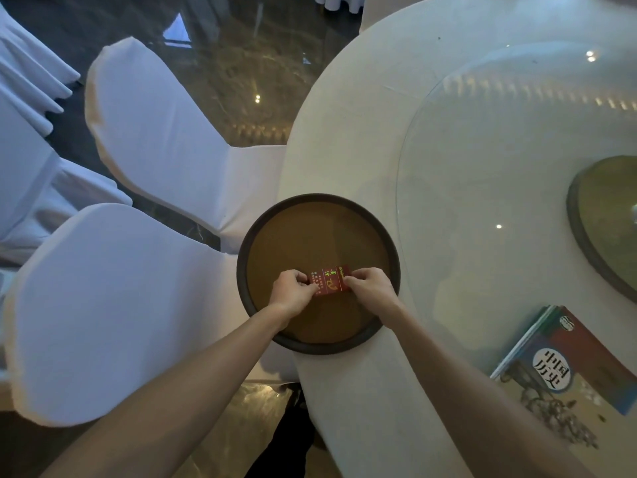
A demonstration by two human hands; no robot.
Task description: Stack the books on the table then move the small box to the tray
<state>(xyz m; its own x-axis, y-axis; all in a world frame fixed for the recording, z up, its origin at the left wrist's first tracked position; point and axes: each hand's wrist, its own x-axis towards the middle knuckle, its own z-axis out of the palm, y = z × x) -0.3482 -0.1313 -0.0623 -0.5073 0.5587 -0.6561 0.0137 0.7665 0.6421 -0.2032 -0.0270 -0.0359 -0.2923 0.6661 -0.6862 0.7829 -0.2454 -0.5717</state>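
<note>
A small red box (330, 280) with gold and green print lies flat over the round brown tray (310, 236), which sits at the table's left edge. My left hand (293, 293) pinches the box's left end. Its right end is gripped by my right hand (370, 288). Whether the box rests on the tray floor or hovers just above it I cannot tell. The books (565, 357) lie stacked at the lower right of the table, partly on the glass turntable, with a red and blue cover on top.
The round table (351, 132) wears a white cloth and carries a large glass turntable (482, 167) with a second round tray (606, 219) at the right edge. Two white-covered chairs (155, 132) stand left of the table over a dark marble floor.
</note>
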